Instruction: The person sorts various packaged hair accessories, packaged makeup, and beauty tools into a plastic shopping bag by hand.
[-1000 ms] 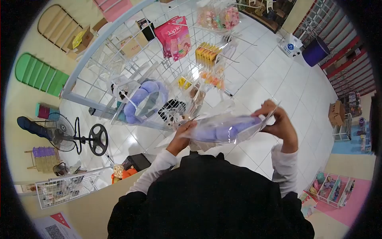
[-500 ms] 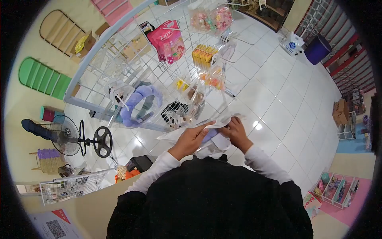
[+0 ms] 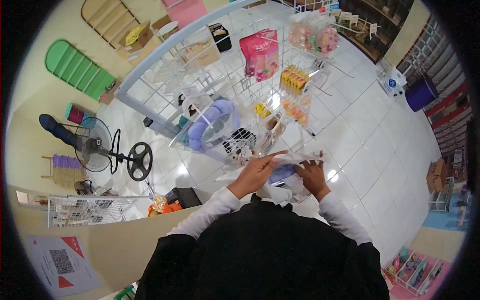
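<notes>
1. Left of your hands, the white wire rack [image 3: 150, 117] bears a puffy purple headband [image 3: 205, 122], hung in its wrapping, probably so that it shows while the wire carries it.
2. Farther right on the rack, pink packets [image 3: 261, 54] and then yellow packets [image 3: 294, 80] hang in groups, likely so that like items stay together.
3. Between your hands, above the tiled floor [image 3: 360, 172], is a clear bag [image 3: 276, 192] with a purple item [image 3: 282, 172] inside; you have it close before your chest, perhaps to see and handle it easily.
4. Your left hand [image 3: 252, 176] has its fingers nearly straight and close together, the thumb narrow beside them, holding the bag's upper left part, seemingly to steady it.
5. Your right hand [image 3: 311, 177] bends its fingers, slightly spread, onto the bag's right edge. The thumb is hidden, so I cannot tell whether they pinch the film or only touch it.
</notes>
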The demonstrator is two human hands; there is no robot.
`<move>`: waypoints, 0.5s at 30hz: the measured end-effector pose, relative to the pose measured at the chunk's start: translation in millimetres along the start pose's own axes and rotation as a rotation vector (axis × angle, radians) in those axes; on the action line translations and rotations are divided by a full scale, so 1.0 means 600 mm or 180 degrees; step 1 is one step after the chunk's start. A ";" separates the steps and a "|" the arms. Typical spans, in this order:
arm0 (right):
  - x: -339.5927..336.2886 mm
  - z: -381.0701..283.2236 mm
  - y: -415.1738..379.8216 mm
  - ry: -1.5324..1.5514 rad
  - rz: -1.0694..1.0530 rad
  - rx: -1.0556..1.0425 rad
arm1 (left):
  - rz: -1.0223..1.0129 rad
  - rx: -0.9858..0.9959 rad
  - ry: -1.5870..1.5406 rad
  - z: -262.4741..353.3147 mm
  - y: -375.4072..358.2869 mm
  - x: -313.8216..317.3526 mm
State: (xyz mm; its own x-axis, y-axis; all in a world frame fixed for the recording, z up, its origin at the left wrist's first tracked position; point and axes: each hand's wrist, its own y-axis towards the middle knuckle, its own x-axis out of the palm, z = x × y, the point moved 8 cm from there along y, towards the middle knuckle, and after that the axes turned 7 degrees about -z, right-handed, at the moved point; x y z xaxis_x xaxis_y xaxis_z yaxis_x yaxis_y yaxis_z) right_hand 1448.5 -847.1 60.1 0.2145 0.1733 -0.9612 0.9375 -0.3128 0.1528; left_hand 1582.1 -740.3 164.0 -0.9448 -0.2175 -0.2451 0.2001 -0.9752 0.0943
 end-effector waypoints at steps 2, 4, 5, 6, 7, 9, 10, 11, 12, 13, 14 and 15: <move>-0.022 0.013 -0.009 -0.0180 0.0194 0.0110 | -0.0575 -0.0882 0.0396 0.025 0.003 0.000; -0.067 0.021 -0.015 -0.0309 0.0473 0.0141 | -0.0514 -0.0260 0.0602 0.044 0.002 0.001; -0.085 0.028 -0.021 -0.0386 0.0618 0.0165 | -0.0644 -0.0342 0.0803 0.025 -0.006 0.008; -0.083 0.037 -0.029 -0.0416 0.0485 0.0190 | -0.0773 -0.0410 0.1015 0.029 -0.008 0.006; -0.088 0.044 -0.039 -0.0430 0.0516 0.0246 | -0.0896 -0.0475 0.1234 0.029 -0.008 0.007; -0.100 0.051 -0.054 -0.0447 0.0589 0.0336 | -0.1215 -0.0685 0.1364 0.022 -0.001 0.023; -0.103 0.053 -0.060 -0.0565 0.0498 0.0410 | -0.1293 -0.0783 0.1288 0.033 0.004 0.031; -0.107 0.053 -0.065 -0.0679 0.0408 0.0481 | -0.1368 -0.0884 0.1217 0.040 0.008 0.039; -0.109 0.053 -0.068 -0.0791 0.0322 0.0548 | -0.1134 -0.0755 0.1098 0.052 0.016 0.040; -0.108 0.053 -0.075 -0.0711 0.0450 0.0556 | -0.0896 -0.0629 0.0977 0.063 0.023 0.043; -0.100 0.052 -0.082 -0.0631 0.0581 0.0563 | -0.0657 -0.0504 0.0856 0.072 0.028 0.043; -0.097 0.049 -0.088 -0.0552 0.0717 0.0570 | -0.0495 -0.0247 0.1044 0.081 0.034 0.043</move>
State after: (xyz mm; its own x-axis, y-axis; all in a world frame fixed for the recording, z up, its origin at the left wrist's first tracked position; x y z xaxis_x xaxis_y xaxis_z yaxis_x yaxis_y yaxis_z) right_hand 1378.2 -868.0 101.2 0.3467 -0.0756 -0.9349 0.8054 -0.4870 0.3380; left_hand 1549.2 -763.7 206.4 -0.8345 -0.0555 -0.5482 0.0917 -0.9950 -0.0388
